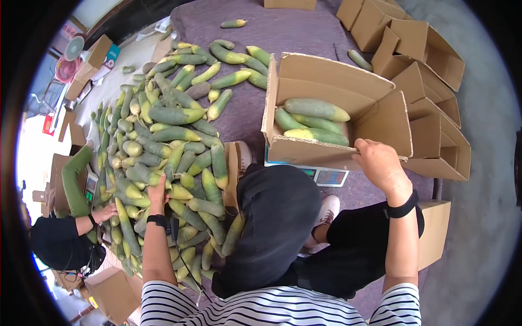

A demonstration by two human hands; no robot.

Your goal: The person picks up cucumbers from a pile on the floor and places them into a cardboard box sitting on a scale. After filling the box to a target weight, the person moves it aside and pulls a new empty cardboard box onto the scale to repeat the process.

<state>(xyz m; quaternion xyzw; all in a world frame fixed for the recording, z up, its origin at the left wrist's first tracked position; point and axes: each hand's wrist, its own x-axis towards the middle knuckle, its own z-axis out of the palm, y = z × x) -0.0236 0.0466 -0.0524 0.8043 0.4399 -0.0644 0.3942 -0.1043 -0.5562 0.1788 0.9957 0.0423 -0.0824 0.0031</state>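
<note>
A big heap of green and yellow-green radishes [175, 116] fills the left side. My left hand [157, 191] reaches into the heap, its fingers against a radish; whether it grips one is unclear. On the right, my right hand [375, 163] pinches the near edge of an open cardboard box [380, 117]. Several radishes [317, 109] lie together in the left part of that box. The box rests on a scale [330, 177] with a lit display.
Open empty boxes [439, 141] stand along the right edge. A co-worker's hand [106, 212] touches the heap at the left. Loose radishes [234, 24] lie on the purple cover [304, 32]. Another box [434, 233] is beside my right knee.
</note>
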